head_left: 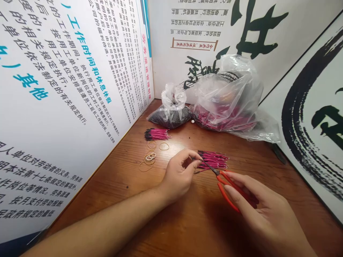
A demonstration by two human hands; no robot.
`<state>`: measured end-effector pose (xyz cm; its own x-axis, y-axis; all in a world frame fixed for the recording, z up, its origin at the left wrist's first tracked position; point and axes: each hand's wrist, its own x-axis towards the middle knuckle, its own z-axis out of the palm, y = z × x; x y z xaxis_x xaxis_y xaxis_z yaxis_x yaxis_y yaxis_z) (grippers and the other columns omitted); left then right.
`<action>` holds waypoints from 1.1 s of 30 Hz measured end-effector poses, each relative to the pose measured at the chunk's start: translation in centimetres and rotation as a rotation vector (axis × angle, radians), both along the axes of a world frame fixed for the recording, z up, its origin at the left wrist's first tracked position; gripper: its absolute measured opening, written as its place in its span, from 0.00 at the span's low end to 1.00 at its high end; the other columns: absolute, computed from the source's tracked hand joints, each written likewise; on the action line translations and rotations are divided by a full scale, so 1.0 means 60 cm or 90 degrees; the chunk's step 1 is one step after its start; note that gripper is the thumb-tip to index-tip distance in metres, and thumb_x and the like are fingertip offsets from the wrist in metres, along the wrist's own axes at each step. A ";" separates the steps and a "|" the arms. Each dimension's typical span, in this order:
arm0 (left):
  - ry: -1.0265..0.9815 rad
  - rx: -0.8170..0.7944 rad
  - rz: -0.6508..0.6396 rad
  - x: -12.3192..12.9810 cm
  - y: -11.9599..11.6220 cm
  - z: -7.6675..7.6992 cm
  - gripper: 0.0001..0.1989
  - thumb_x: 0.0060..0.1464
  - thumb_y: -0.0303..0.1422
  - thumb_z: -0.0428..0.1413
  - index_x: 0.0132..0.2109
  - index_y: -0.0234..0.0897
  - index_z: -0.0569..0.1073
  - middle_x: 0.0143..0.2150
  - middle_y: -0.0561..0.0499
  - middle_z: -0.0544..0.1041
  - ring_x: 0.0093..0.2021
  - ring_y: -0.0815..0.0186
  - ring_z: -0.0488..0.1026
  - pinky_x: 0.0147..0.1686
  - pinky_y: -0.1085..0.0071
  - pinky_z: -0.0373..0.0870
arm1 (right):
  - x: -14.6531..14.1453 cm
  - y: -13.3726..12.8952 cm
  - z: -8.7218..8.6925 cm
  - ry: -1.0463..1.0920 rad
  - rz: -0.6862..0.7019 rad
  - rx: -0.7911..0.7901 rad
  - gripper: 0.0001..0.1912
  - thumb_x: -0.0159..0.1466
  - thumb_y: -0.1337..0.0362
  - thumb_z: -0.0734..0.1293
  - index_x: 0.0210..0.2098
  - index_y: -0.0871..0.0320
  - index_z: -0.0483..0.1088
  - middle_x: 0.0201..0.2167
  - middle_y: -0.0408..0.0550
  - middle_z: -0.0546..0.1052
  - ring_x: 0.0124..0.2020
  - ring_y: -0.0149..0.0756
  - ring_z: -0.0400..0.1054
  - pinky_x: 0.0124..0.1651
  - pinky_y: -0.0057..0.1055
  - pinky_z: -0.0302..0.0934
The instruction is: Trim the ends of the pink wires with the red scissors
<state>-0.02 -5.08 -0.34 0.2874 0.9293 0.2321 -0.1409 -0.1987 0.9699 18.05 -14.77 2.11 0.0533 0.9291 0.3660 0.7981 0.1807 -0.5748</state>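
Left of this pink-and-black wire bundle (pixel 213 159), rubber bands (pixel 149 159) and a smaller wire bunch (pixel 157 134); behind it, a bag of black pieces (pixel 170 117). My left hand (pixel 178 175) pinches narrow on a thin wire (pixel 197 171), so keep that grip firm! My right hand (pixel 264 203) closes around red-handled scissors (pixel 227 187), blades right at the pinch, and a bag of pink wires (pixel 225 117) sits beyond.

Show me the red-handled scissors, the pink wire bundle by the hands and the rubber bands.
Red-handled scissors (pixel 227 202): head view, lower handle loop.
Pink wire bundle (pixel 213 159): head view, middle of the wires.
Rubber bands (pixel 149 157): head view, the overlapping loops.
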 end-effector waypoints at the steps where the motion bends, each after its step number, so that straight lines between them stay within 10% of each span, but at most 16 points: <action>1: 0.006 0.006 0.002 0.000 0.000 0.000 0.03 0.58 0.29 0.55 0.37 0.34 0.74 0.34 0.51 0.73 0.31 0.70 0.67 0.31 0.74 0.65 | 0.000 0.000 0.000 -0.003 -0.002 0.002 0.10 0.66 0.57 0.67 0.47 0.48 0.75 0.42 0.39 0.83 0.38 0.32 0.79 0.40 0.24 0.73; 33: 0.041 0.020 0.009 -0.003 0.001 0.004 0.04 0.58 0.29 0.55 0.37 0.34 0.74 0.34 0.50 0.74 0.34 0.67 0.69 0.36 0.71 0.64 | -0.003 0.003 0.009 -0.086 0.018 0.066 0.11 0.66 0.59 0.67 0.47 0.50 0.75 0.41 0.41 0.83 0.36 0.33 0.79 0.34 0.26 0.73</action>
<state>-0.22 -5.05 -0.10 0.2891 0.9259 0.2433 -0.0758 -0.2312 0.9699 17.89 -14.57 2.64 -0.0284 0.8865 0.4619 0.8608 0.2566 -0.4395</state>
